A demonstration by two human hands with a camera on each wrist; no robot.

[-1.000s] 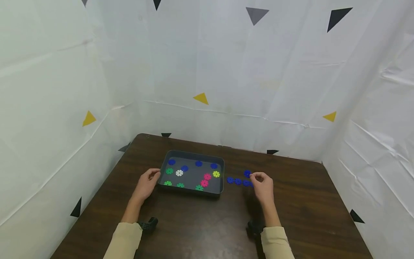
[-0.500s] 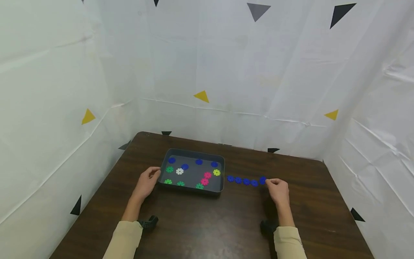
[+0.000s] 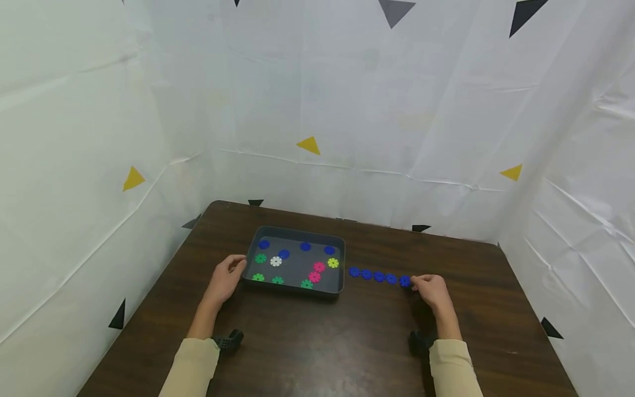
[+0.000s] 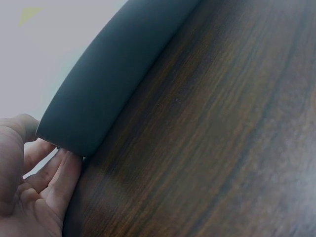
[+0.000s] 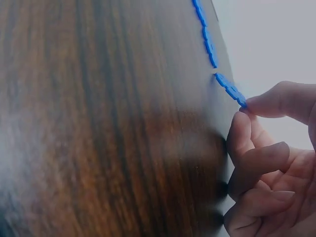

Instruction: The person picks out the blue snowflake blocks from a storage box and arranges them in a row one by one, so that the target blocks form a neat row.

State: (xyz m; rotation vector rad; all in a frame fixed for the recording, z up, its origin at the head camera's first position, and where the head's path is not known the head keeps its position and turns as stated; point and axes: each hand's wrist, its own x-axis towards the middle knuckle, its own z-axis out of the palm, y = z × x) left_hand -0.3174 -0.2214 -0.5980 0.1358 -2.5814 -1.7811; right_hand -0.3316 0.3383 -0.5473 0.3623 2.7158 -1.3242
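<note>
Between thumb and index finger, my right hand (image 3: 432, 290) pinches a blue notched disc (image 5: 230, 90). In the right wrist view the disc tilts, its far edge low by the tabletop. It is at the right end of a row of several blue notched discs (image 3: 378, 277). My left hand (image 3: 225, 280) holds the left near corner of a dark grey tray (image 4: 106, 81), the thumb at the rim and fingers against the outer wall. Inside the tray lie several blue discs (image 3: 305, 246), green discs (image 3: 260, 258), pink discs (image 3: 315, 277), a white disc (image 3: 275, 261) and a yellow disc (image 3: 333, 263).
The brown wood-grain table (image 3: 317, 342) carries the tray left of centre, with the blue row to its right. White sheeting (image 3: 357, 99) with coloured triangles hangs behind the table and at both sides.
My right hand has moved right with its blue disc, from above the row to the row's right end, and the disc has come down. The left hand keeps its place on the tray.
</note>
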